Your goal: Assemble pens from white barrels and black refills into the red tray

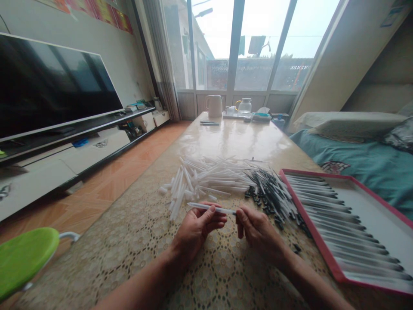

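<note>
Head view, the only one. White pen (pixel 228 211) sits lower centre of frame, nearly level, tip end toward left, dark end toward right. Left hand (pixel 198 226) grips the barrel, thumb on top, fingers curled underneath. Right hand (pixel 256 221) pinches the dark end between thumb and bent fingers; exact contact partly hidden by the fingers. Can't tell whether the end piece is fully seated.

Doing it well, my judgement: left grip firm but light, thin barrel probably flexes. Line the right hand's pinch up with the barrel, push straight along it; a skewed push could bend the piece or jam it. Left fingers best close to the joint for support.

Around: white barrels (pixel 222 172) heaped mid-frame, black end pieces (pixel 258 199) and dark refills (pixel 272 185) right of centre. Pink-rimmed box (pixel 321 245) lower right, pens (pixel 335 219) in a row inside, dark ends rightward. Right forearm passes near loose bits by the box; lift the elbow to avoid sweeping them.
</note>
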Demonstrator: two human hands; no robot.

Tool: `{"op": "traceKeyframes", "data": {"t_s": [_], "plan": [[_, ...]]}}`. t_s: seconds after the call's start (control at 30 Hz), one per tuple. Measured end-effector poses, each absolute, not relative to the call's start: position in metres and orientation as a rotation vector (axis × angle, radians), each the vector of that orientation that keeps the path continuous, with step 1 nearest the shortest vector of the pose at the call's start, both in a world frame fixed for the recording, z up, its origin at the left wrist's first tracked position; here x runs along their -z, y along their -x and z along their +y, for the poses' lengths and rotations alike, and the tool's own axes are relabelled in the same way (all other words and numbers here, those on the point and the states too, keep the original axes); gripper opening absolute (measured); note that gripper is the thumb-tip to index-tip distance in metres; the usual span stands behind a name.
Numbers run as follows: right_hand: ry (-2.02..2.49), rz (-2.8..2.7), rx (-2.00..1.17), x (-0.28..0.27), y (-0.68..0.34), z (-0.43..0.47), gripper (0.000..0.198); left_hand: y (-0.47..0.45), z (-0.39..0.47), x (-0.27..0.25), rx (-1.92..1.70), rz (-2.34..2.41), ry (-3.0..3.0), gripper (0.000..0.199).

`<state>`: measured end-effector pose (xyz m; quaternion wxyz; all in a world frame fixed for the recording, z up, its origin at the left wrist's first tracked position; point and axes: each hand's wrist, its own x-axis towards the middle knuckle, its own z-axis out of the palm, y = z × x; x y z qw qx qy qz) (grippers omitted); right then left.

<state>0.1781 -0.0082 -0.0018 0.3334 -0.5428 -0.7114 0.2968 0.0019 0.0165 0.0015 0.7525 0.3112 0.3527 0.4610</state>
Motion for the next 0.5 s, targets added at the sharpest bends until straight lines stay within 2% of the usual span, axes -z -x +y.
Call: {"op": "traceKeyframes", "data": {"t_s": [0.17,0.33,0.5], "plan": [[1.423,-1.835,-0.817,-0.0018,-0.1769,-0.0096,0.021,-0.0020,0.0165,-0.0024,-1.024,0.779,-0.669,0.023],[1.396,-1.869,-0.782,0.0003,-0.1777,-0.0093,0.038,-0.0018,0.0164,-0.0022,-1.012,0.770,-0.690,0.023],[1.424,-1.863,-0.809,0.0019,-0.1782,-0.0089,0.029,-0.0019,0.0169,-0.0004,-1.020,0.765,-0.694,0.024]]}}
